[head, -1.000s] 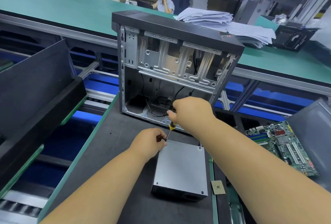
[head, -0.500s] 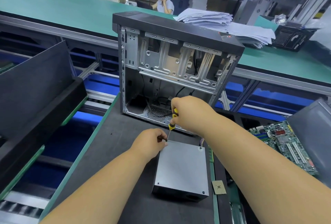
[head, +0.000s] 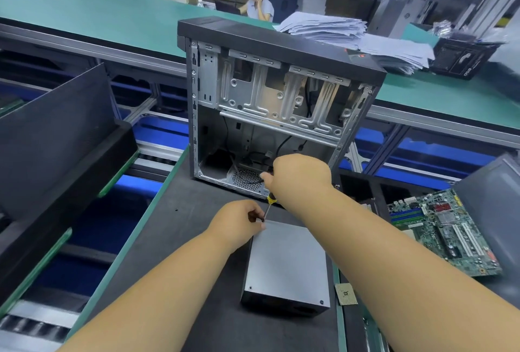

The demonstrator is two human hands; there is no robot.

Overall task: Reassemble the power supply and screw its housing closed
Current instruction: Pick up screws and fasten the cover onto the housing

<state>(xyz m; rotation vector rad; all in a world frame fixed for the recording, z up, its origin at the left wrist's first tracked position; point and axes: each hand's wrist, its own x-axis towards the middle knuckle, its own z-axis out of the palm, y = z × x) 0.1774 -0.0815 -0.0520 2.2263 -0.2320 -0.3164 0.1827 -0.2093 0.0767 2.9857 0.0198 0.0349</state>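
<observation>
The power supply (head: 287, 264), a grey metal box with its lid on, lies on the dark mat in front of me. My right hand (head: 298, 177) grips the yellow-and-black screwdriver (head: 269, 202), whose tip stands at the box's far left corner. My left hand (head: 239, 225) rests at that same corner, its fingertips pinched around the driver's shaft near the tip. Whatever sits under the tip is hidden by my fingers. Small screw holes show at the lid's two near corners.
An open, empty computer case (head: 275, 115) stands upright just behind the power supply. A green motherboard (head: 444, 233) lies to the right, a small CPU chip (head: 345, 294) beside the box. A black case panel (head: 56, 137) leans at the left. Paper stacks (head: 351, 33) lie on the far bench.
My right hand has rotated slightly on the screwdriver handle, covering more of the yellow grip. The left hand and the power supply stay put.
</observation>
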